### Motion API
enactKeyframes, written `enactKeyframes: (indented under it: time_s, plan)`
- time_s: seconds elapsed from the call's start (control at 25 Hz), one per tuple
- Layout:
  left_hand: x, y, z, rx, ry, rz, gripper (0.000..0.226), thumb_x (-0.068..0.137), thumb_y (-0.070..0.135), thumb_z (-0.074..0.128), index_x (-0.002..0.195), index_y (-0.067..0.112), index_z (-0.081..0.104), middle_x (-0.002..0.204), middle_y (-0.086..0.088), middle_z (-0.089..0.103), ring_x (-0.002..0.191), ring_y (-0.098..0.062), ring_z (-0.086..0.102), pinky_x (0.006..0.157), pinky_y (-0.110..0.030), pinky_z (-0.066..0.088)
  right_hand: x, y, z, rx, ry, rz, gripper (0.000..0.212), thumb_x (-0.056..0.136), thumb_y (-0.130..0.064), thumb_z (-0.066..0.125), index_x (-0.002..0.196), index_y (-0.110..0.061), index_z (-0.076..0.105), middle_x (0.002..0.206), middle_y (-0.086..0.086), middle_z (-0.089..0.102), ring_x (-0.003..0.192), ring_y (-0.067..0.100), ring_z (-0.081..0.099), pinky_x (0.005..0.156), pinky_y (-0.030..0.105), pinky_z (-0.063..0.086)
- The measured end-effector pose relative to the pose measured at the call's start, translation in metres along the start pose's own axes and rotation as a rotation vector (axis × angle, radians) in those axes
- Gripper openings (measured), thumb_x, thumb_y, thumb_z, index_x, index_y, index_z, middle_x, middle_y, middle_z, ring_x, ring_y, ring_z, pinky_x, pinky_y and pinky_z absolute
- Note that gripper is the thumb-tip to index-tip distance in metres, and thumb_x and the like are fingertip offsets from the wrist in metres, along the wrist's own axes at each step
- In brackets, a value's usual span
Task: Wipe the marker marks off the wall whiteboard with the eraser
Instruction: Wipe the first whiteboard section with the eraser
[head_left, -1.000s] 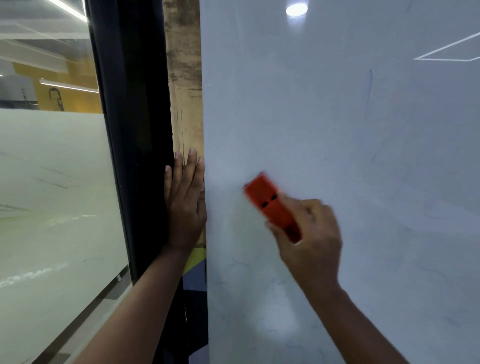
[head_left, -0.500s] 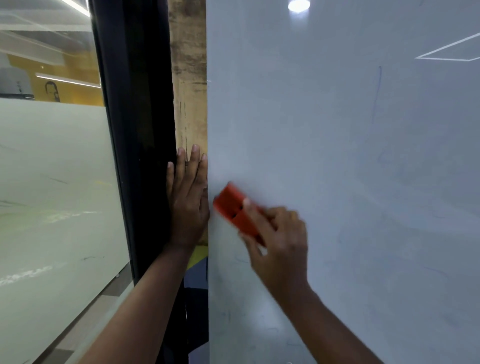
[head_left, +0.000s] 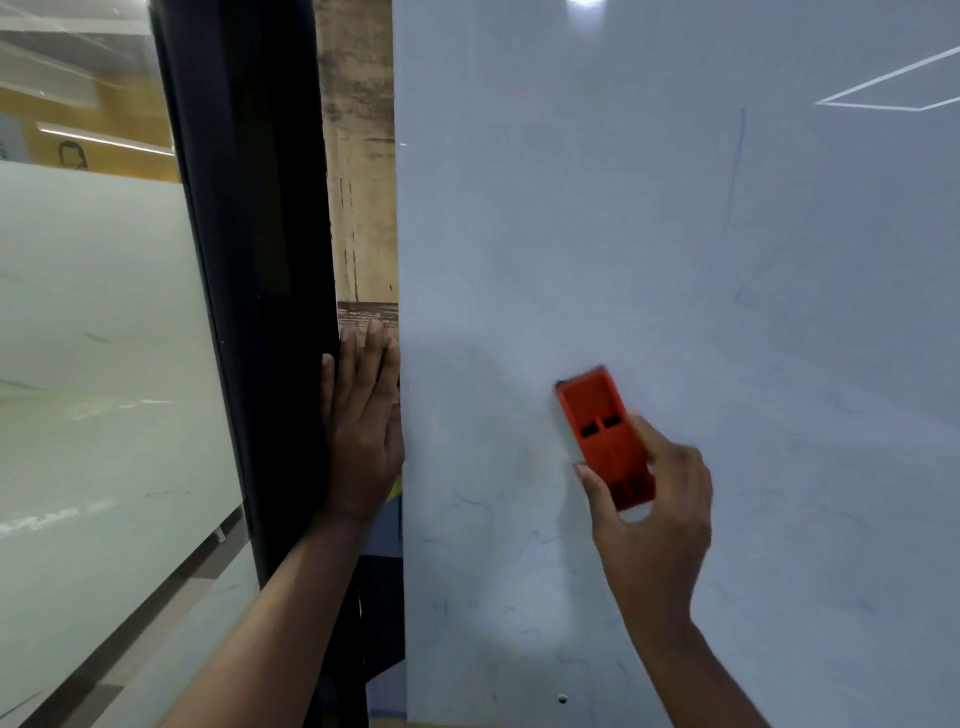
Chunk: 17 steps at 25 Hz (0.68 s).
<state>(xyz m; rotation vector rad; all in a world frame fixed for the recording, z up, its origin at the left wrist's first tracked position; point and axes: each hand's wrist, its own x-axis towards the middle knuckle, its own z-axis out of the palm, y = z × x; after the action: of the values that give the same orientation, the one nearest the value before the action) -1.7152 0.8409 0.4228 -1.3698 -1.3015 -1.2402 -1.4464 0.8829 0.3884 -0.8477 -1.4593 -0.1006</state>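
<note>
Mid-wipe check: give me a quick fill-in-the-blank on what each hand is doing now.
1. The right hand grips the ____ eraser.
2. The eraser is pressed against the ____.
3. The left hand rests flat beside the whiteboard's ____ edge.

Missing words: orange; whiteboard; left

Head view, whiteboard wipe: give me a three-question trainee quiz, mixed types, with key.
1. True or false: the left hand grips the orange plastic block eraser.
2. Which hand holds the eraser against the glossy white wall whiteboard? A) left B) right C) both
3. Fill in: the long thin blue marker line lies up and to the ____ of the eraser.

Key: 1 false, it lies flat with straight fingers on the tan wooden strip beside the board's edge. 2 B, the right hand. 3 right.
</note>
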Motion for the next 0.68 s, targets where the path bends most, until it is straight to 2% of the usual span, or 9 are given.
enactKeyframes:
  time_s: [0.12,0.24,0.32,0.44,0.52,0.6,0.68]
  plan:
    - [-0.011,-0.001,0.000,-0.007,-0.022,-0.015,0.053,0.101,-0.007,0.051,0.153,-0.007,0.042,0.163,-0.022,0.035,0.153,-0.049,0.034,0.132,-0.052,0.012,-0.026,0.001,0.001,0.047,0.016,0.077,0.063,0.082,-0.036,0.083,0.136,-0.019,0.056,0.109,0.000,0.056,0.097,0.021,0.053,0.079,0.046,0.055]
    - [-0.015,-0.002,0.002,-0.015,-0.032,-0.029,0.053,0.103,-0.006,0.049,0.155,-0.005,0.040,0.164,-0.022,0.033,0.154,-0.049,0.032,0.133,-0.050,0.009,-0.022,-0.010,0.015,0.096,-0.027,0.024,0.062,0.081,-0.034,0.087,0.135,-0.021,0.060,0.107,-0.003,0.056,0.097,0.019,0.053,0.084,0.036,0.050]
    - [-0.020,-0.004,0.003,-0.022,-0.040,-0.039,0.054,0.103,-0.005,0.048,0.156,-0.004,0.037,0.166,-0.021,0.031,0.157,-0.044,0.027,0.134,-0.048,0.006,-0.030,-0.021,0.028,0.051,-0.114,-0.097,0.063,0.080,-0.035,0.088,0.136,-0.024,0.062,0.107,-0.002,0.059,0.093,0.021,0.053,0.080,0.035,0.047]
    - [-0.035,-0.005,0.002,-0.017,-0.079,-0.036,0.056,0.105,-0.004,0.048,0.159,-0.003,0.034,0.167,-0.022,0.029,0.164,-0.027,0.008,0.134,-0.046,0.002,-0.069,-0.026,0.040,-0.094,-0.274,-0.333,0.069,0.074,-0.032,0.091,0.138,-0.026,0.065,0.107,0.005,0.066,0.089,0.025,0.060,0.072,0.039,0.048]
    - [-0.043,-0.005,0.001,-0.023,-0.116,-0.035,0.049,0.113,0.010,0.039,0.159,-0.003,0.033,0.167,-0.024,0.029,0.164,-0.021,-0.001,0.134,-0.045,-0.001,-0.082,-0.022,0.040,-0.146,-0.338,-0.424,0.068,0.072,-0.032,0.093,0.135,-0.026,0.067,0.108,0.006,0.069,0.089,0.027,0.064,0.071,0.039,0.051]
    - [-0.048,-0.003,-0.001,-0.032,-0.150,-0.052,0.052,0.116,0.024,0.028,0.159,-0.005,0.033,0.167,-0.027,0.028,0.163,-0.025,0.003,0.133,-0.044,-0.003,-0.080,-0.016,0.035,-0.156,-0.341,-0.449,0.064,0.074,-0.032,0.091,0.134,-0.028,0.068,0.109,0.005,0.068,0.091,0.026,0.064,0.072,0.039,0.050]
    - [-0.051,-0.002,-0.003,-0.033,-0.172,-0.059,0.051,0.115,0.024,0.028,0.157,-0.004,0.034,0.166,-0.030,0.029,0.159,-0.034,0.014,0.133,-0.044,-0.003,-0.071,-0.004,0.026,-0.121,-0.287,-0.344,0.063,0.076,-0.030,0.089,0.135,-0.029,0.066,0.110,0.003,0.066,0.093,0.025,0.061,0.074,0.040,0.048]
